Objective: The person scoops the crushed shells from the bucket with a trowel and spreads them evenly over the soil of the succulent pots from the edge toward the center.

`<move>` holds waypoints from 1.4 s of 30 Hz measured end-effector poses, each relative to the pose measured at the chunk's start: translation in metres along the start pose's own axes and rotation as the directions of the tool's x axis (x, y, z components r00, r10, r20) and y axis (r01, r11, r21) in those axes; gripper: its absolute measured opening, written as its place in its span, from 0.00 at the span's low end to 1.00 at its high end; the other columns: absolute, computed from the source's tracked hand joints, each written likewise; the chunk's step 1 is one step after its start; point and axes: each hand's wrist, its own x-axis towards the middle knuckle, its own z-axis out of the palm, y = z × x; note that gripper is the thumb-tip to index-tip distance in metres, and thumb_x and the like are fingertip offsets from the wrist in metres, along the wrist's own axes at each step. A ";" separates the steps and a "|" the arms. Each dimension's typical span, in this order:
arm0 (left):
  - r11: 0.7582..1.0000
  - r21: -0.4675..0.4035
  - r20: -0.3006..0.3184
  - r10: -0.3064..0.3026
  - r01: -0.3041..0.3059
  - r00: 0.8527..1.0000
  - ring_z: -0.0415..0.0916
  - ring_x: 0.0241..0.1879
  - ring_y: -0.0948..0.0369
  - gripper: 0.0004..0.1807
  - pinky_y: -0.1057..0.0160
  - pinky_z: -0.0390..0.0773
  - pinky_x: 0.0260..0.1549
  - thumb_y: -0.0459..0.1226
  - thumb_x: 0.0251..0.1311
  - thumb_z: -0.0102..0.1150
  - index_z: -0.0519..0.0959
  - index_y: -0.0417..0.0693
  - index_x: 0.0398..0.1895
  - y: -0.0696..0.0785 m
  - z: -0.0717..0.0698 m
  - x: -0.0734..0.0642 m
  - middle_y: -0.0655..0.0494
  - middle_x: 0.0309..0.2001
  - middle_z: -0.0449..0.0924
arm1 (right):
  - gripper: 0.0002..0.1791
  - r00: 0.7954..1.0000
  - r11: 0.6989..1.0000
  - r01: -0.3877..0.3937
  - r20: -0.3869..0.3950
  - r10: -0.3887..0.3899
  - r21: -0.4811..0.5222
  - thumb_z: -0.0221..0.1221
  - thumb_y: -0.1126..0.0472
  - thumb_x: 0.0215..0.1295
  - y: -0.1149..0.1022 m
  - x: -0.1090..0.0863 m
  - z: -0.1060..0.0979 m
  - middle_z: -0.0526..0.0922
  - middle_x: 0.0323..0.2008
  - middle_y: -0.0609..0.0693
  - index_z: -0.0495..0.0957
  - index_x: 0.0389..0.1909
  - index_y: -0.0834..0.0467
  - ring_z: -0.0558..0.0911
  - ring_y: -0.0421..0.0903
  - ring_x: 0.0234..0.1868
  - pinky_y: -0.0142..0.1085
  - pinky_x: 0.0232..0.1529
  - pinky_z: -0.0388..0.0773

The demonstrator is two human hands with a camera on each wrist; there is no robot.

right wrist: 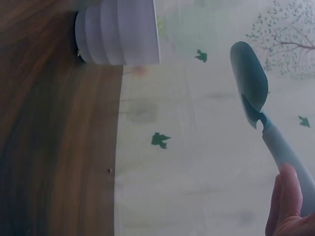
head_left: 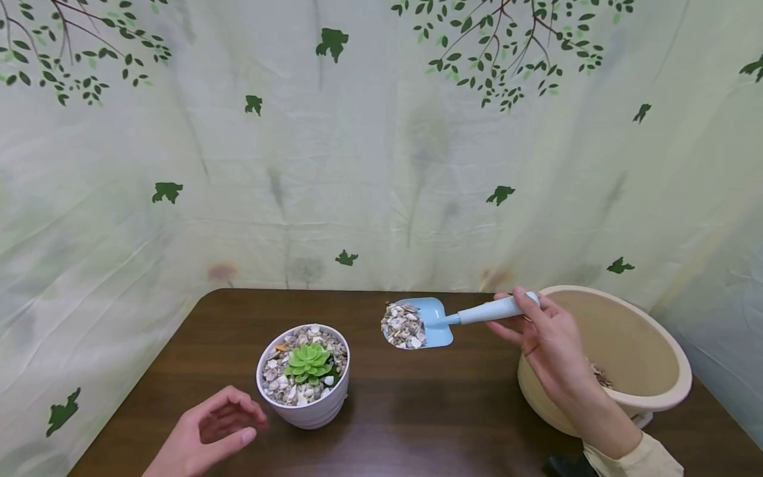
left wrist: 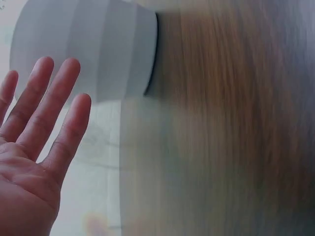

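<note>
My right hand (head_left: 551, 341) grips the pale blue handle of a small garden trowel (head_left: 440, 324), held level above the table. Small pale pebbles (head_left: 404, 326) lie heaped on its blade. In the right wrist view the underside of the trowel (right wrist: 249, 78) shows, with fingers around its handle. A white ribbed pot (head_left: 310, 416) stands left of the trowel, holding a green succulent (head_left: 308, 362) amid similar pebbles. Just left of that pot is my left hand (head_left: 208, 430), fingers relaxed and holding nothing. In the left wrist view its fingers (left wrist: 54, 103) spread in front of the pot (left wrist: 83, 44).
A large beige pot (head_left: 650, 391) stands at the right of the dark wooden table (head_left: 429, 411), with some pebbles (head_left: 599, 375) inside. Behind hangs a pale curtain (head_left: 381, 165) printed with leaves and branches. Something black (head_left: 566, 466) lies near the right sleeve.
</note>
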 end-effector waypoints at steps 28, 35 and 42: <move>0.999 -0.032 -0.044 -0.045 0.043 0.998 0.61 0.64 0.70 0.56 0.73 0.66 0.54 0.23 0.46 0.68 0.49 0.51 0.78 -0.011 0.005 0.052 0.33 0.70 0.52 | 0.07 0.991 0.996 -0.081 -0.108 0.077 -0.037 0.59 0.62 0.70 0.057 0.002 0.027 0.86 0.38 0.55 0.75 0.32 0.58 0.85 0.47 0.41 0.50 0.45 0.79; 0.995 0.009 0.020 -0.096 0.096 0.995 0.62 0.61 0.67 0.59 0.67 0.72 0.50 0.28 0.44 0.73 0.50 0.58 0.78 -0.012 0.001 0.064 0.41 0.72 0.51 | 0.07 0.993 0.997 -0.061 -0.104 0.056 -0.042 0.60 0.64 0.69 0.068 0.002 0.035 0.86 0.38 0.57 0.72 0.33 0.60 0.85 0.49 0.42 0.51 0.45 0.79; 0.990 -0.009 0.047 -0.140 0.141 0.989 0.66 0.58 0.63 0.58 0.66 0.74 0.47 0.29 0.44 0.73 0.50 0.55 0.78 -0.013 -0.002 0.069 0.35 0.69 0.53 | 0.09 0.991 0.998 -0.050 -0.124 0.044 -0.049 0.61 0.64 0.68 0.078 0.005 0.040 0.85 0.39 0.59 0.70 0.34 0.61 0.85 0.52 0.43 0.52 0.44 0.79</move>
